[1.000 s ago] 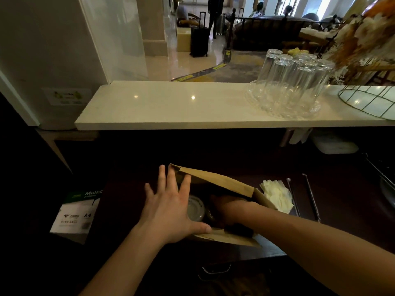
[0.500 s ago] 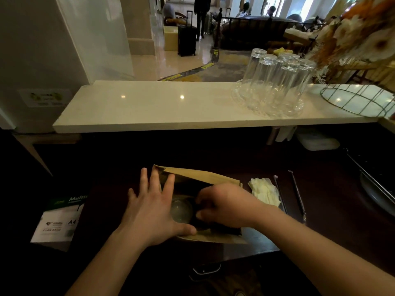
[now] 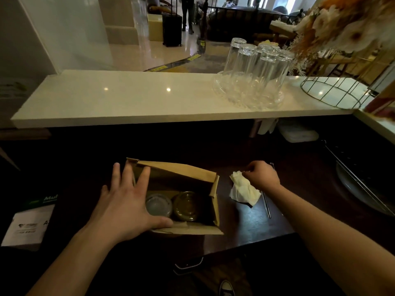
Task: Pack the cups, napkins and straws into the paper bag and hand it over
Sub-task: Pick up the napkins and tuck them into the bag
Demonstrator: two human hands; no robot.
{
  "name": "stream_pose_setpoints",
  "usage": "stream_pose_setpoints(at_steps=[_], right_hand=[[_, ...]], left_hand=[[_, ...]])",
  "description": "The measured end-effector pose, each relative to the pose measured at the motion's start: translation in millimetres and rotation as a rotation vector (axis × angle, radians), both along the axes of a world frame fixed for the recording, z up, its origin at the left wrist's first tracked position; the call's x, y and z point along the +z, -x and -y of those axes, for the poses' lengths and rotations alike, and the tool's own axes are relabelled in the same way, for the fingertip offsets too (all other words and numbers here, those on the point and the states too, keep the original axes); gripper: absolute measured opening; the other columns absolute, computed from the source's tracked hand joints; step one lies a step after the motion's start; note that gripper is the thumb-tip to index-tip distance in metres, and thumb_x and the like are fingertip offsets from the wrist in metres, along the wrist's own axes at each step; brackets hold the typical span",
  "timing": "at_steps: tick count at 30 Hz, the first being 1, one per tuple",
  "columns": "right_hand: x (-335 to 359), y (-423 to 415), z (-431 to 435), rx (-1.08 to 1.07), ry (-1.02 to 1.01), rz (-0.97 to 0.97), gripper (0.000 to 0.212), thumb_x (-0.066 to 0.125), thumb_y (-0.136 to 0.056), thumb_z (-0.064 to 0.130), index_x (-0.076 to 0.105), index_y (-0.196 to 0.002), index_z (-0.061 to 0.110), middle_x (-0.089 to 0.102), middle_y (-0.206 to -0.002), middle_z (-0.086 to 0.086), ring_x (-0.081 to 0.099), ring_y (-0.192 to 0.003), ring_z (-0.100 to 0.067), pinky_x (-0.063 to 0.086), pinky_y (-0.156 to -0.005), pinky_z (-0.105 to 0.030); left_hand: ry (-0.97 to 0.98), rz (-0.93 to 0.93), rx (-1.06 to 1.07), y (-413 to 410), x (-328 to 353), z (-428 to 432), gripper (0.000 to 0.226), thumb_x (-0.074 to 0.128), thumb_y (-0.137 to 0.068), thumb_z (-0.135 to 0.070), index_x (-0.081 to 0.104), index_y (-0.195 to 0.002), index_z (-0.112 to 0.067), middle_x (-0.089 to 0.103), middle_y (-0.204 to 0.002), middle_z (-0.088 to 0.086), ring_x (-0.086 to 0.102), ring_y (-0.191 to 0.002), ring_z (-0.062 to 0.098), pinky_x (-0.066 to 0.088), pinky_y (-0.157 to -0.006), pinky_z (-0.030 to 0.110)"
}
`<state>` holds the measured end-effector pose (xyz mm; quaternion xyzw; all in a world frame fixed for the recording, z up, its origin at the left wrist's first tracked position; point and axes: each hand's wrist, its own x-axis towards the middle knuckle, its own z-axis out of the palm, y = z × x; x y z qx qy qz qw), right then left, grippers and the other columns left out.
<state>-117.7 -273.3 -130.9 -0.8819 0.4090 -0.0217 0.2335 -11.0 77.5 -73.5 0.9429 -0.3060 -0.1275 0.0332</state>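
A brown paper bag (image 3: 183, 175) stands open on the dark counter. Two lidded cups sit inside it: a clear-lidded one (image 3: 159, 205) on the left and an amber one (image 3: 186, 206) beside it. My left hand (image 3: 126, 207) grips the bag's left wall, fingers spread over the rim and thumb along the near edge. White napkins (image 3: 243, 190) lie just right of the bag. My right hand (image 3: 261, 175) rests on their far corner with fingertips pinched; whether it grips them is unclear. Two metal straws (image 3: 267, 207) lie partly under my right wrist.
A white marble ledge (image 3: 128, 99) runs across above the counter, carrying a tray of upturned glasses (image 3: 254, 75) and a wire basket (image 3: 333, 92). A box of A4 paper (image 3: 30, 225) sits at lower left. A wire rack (image 3: 359, 182) stands at far right.
My right hand has come out of the bag and moved right onto the napkins. The amber cup now stands uncovered in the bag. My left hand still holds the bag's left side.
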Motion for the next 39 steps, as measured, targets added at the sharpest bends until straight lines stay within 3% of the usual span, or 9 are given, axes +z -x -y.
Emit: stream_pose_setpoints(at_steps=[3, 7, 10, 17, 20, 27, 30, 34, 39], right_hand=[[-27, 0, 15, 0.001, -0.062, -0.257, 0.036, 0.066, -0.085, 0.032, 0.06, -0.108, 0.005, 0.067, -0.078, -0.006, 0.069, -0.065, -0.022, 0.06, -0.063, -0.036], [-42, -10, 15, -0.002, -0.104, -0.343, 0.036, 0.056, -0.092, 0.024, 0.053, -0.122, 0.004, 0.064, -0.085, -0.01, 0.069, -0.076, -0.027, 0.06, -0.074, -0.04], [-52, -16, 17, -0.007, -0.092, -0.384, 0.045, 0.056, -0.09, 0.03, 0.049, -0.128, 0.006, 0.067, -0.108, -0.013, 0.069, -0.092, -0.03, 0.058, -0.083, -0.042], [-72, -19, 25, -0.079, -0.074, -0.41, 0.031, 0.063, -0.081, 0.031, 0.061, -0.106, 0.013, 0.065, -0.102, -0.007, 0.066, -0.096, -0.03, 0.049, -0.069, -0.036], [-69, -15, 18, -0.131, -0.034, -0.308, 0.015, 0.06, -0.086, 0.026, 0.055, -0.096, 0.016, 0.063, -0.096, -0.006, 0.064, -0.095, -0.027, 0.049, -0.069, -0.034], [-69, -16, 21, -0.152, -0.277, 0.03, 0.019, 0.064, -0.083, 0.027, 0.067, -0.078, 0.01, 0.069, -0.079, -0.01, 0.065, -0.073, -0.023, 0.053, -0.064, -0.036], [-60, -12, 15, -0.197, -0.395, 0.276, 0.019, 0.069, -0.083, 0.022, 0.069, -0.078, 0.004, 0.07, -0.079, -0.01, 0.067, -0.079, -0.026, 0.056, -0.071, -0.041], [-34, -7, 5, -0.174, -0.486, 0.443, 0.011, 0.073, -0.082, 0.018, 0.069, -0.081, 0.008, 0.071, -0.082, -0.009, 0.069, -0.081, -0.026, 0.055, -0.064, -0.034], [22, -5, -17, -0.07, -0.473, 0.603, 0.019, 0.072, -0.083, 0.014, 0.07, -0.102, 0.01, 0.072, -0.088, -0.006, 0.07, -0.083, -0.023, 0.054, -0.065, -0.03]], left_hand=[[-0.024, -0.008, -0.001, 1, 2, 3, 0.141, 0.051, -0.046, -0.095, -0.023, -0.147, -0.03, -0.03, -0.157, 0.009, -0.034, -0.141, 0.03, 0.009, -0.118, 0.055], [-0.053, -0.024, 0.004, 0, 5, 6, 0.141, 0.049, -0.046, -0.095, -0.022, -0.148, -0.029, -0.03, -0.157, 0.011, -0.035, -0.14, 0.03, 0.011, -0.119, 0.055], [-0.049, -0.044, 0.009, -2, 6, 7, 0.143, 0.049, -0.044, -0.096, -0.022, -0.148, -0.029, -0.029, -0.157, 0.011, -0.035, -0.14, 0.03, 0.01, -0.119, 0.055], [-0.067, -0.049, 0.013, -4, 6, 8, 0.146, 0.042, -0.038, -0.099, -0.021, -0.149, -0.029, -0.029, -0.158, 0.011, -0.035, -0.14, 0.029, 0.011, -0.119, 0.055], [-0.067, -0.037, 0.009, -3, 6, 8, 0.145, 0.046, -0.04, -0.098, -0.02, -0.149, -0.028, -0.028, -0.158, 0.012, -0.035, -0.14, 0.029, 0.012, -0.119, 0.056], [-0.055, -0.056, 0.006, -3, 8, 6, 0.15, 0.033, -0.029, -0.101, -0.02, -0.149, -0.029, -0.029, -0.157, 0.012, -0.038, -0.139, 0.029, 0.011, -0.118, 0.056], [-0.037, -0.048, -0.001, -2, 7, 6, 0.152, 0.028, -0.025, -0.101, -0.02, -0.149, -0.029, -0.028, -0.158, 0.013, -0.037, -0.139, 0.029, 0.012, -0.118, 0.056], [-0.018, -0.029, -0.008, -1, 5, 6, 0.151, 0.028, -0.025, -0.102, -0.02, -0.148, -0.029, -0.027, -0.158, 0.013, -0.035, -0.14, 0.03, 0.013, -0.118, 0.056], [0.025, -0.03, -0.008, 0, 5, 3, 0.143, 0.055, -0.044, -0.094, -0.02, -0.148, -0.03, -0.029, -0.158, 0.01, -0.034, -0.141, 0.028, 0.013, -0.118, 0.053]])
